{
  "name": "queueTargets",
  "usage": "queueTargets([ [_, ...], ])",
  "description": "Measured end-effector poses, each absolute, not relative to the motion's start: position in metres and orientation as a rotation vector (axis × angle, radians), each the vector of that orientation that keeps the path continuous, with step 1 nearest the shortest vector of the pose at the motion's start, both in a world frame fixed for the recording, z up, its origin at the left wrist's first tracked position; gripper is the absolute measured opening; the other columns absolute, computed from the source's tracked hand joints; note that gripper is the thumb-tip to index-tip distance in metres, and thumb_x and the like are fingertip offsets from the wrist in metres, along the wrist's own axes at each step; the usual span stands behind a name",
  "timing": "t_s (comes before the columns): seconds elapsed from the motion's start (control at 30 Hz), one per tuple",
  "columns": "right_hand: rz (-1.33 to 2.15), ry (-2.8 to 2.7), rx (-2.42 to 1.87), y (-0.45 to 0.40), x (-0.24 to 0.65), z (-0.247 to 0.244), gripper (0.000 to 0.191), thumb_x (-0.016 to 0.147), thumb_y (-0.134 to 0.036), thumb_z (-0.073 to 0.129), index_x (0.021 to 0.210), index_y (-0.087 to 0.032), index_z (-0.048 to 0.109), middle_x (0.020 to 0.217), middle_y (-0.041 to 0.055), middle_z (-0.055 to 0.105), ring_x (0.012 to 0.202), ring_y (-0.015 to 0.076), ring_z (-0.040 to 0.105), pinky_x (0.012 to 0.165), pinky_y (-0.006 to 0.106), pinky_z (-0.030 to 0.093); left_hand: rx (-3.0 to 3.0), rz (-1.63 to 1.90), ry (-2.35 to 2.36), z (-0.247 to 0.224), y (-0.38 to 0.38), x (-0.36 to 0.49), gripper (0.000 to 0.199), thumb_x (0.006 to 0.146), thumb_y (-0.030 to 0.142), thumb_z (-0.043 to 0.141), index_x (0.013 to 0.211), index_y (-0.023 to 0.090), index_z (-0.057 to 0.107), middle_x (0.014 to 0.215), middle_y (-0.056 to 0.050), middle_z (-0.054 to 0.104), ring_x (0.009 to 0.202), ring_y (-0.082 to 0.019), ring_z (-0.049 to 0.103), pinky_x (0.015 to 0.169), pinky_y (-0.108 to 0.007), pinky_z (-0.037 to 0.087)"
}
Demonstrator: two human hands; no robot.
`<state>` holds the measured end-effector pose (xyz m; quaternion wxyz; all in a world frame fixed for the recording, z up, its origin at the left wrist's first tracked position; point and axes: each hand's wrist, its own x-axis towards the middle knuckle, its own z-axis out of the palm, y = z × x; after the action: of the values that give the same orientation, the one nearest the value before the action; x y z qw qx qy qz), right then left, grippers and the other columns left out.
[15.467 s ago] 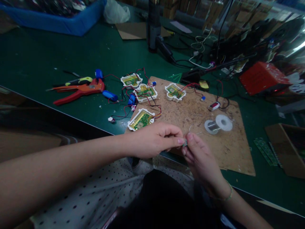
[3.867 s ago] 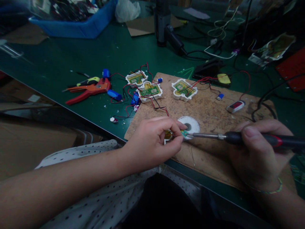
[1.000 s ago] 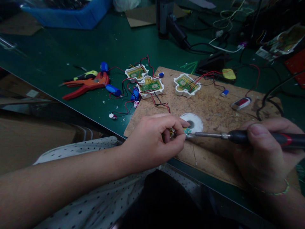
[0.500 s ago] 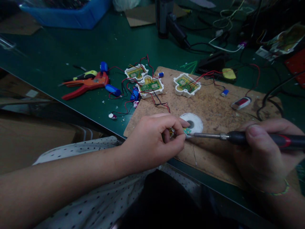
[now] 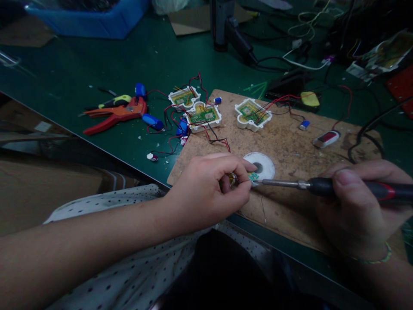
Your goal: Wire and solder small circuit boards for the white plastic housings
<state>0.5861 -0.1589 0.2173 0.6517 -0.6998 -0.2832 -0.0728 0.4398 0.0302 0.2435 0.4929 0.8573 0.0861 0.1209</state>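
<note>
My right hand [image 5: 361, 206] is closed around the dark handle of a soldering iron [image 5: 287, 184], whose metal tip points left. That tip meets the edge of a small green circuit board [image 5: 254, 176] at my left fingertips. My left hand [image 5: 216, 185] is pinched, thumb against index finger, at the board; the fingers hide much of it, and what else they pinch, perhaps a wire, is too small to tell. Just behind the board lies a white solder spool [image 5: 266, 165] on a brown work board [image 5: 290, 148]. A thin strand of solder wire [image 5: 263, 209] lies in front.
Several white housings with circuit boards [image 5: 253, 115] and red and black wires lie behind my hands. Orange-handled pliers [image 5: 118, 114] and blue batteries [image 5: 152, 122] are at left. A blue bin [image 5: 90, 21], a black upright tool [image 5: 222, 26] and a yellow sponge [image 5: 310, 99] stand farther back.
</note>
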Motion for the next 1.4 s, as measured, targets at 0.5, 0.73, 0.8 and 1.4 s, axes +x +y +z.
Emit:
queueTargets([
  [0.5, -0.203, -0.677, -1.488, -0.1587, 0.5882, 0.211, 0.013, 0.071, -0.026, 0.078, 0.067, -0.023, 0.066, 0.054, -0.0064, 0.054, 0.044, 0.0116, 0.052, 0.038, 0.027, 0.04, 2.088, 0.296, 0.209, 0.2428, 0.0299, 0.4388, 0.008, 0.078, 0.007, 0.068, 0.074, 0.014, 0.066, 0.108, -0.001, 0.075, 0.053, -0.001, 0.054, 0.057, -0.018, 0.047],
  [0.73, -0.241, -0.7, -1.509, -0.1595, 0.5896, 0.21, 0.015, 0.072, -0.029, 0.079, 0.067, -0.022, 0.066, 0.057, -0.0049, 0.06, 0.043, 0.0111, 0.051, 0.038, 0.026, 0.039, 2.08, 0.293, 0.214, 0.244, 0.0297, 0.4386, 0.008, 0.077, 0.007, 0.068, 0.073, 0.014, 0.066, 0.107, -0.001, 0.075, 0.052, -0.001, 0.053, 0.054, -0.017, 0.046],
  [0.8, -0.227, -0.704, -1.506, -0.1595, 0.5898, 0.2094, 0.015, 0.072, -0.028, 0.079, 0.067, -0.021, 0.066, 0.059, -0.0037, 0.062, 0.045, 0.0118, 0.053, 0.039, 0.027, 0.04, 2.083, 0.292, 0.212, 0.2435, 0.0299, 0.4387, 0.008, 0.077, 0.007, 0.068, 0.073, 0.014, 0.066, 0.109, -0.001, 0.075, 0.052, 0.0, 0.053, 0.055, -0.017, 0.046],
  [1.4, -0.213, -0.643, -1.423, -0.1575, 0.5917, 0.2108, 0.022, 0.071, -0.031, 0.08, 0.065, -0.021, 0.061, 0.057, -0.0049, 0.059, 0.04, 0.0093, 0.049, 0.033, 0.024, 0.037, 2.088, 0.302, 0.196, 0.2432, 0.0305, 0.4387, 0.008, 0.078, 0.006, 0.068, 0.075, 0.014, 0.067, 0.108, -0.001, 0.075, 0.054, -0.001, 0.054, 0.055, -0.017, 0.047],
])
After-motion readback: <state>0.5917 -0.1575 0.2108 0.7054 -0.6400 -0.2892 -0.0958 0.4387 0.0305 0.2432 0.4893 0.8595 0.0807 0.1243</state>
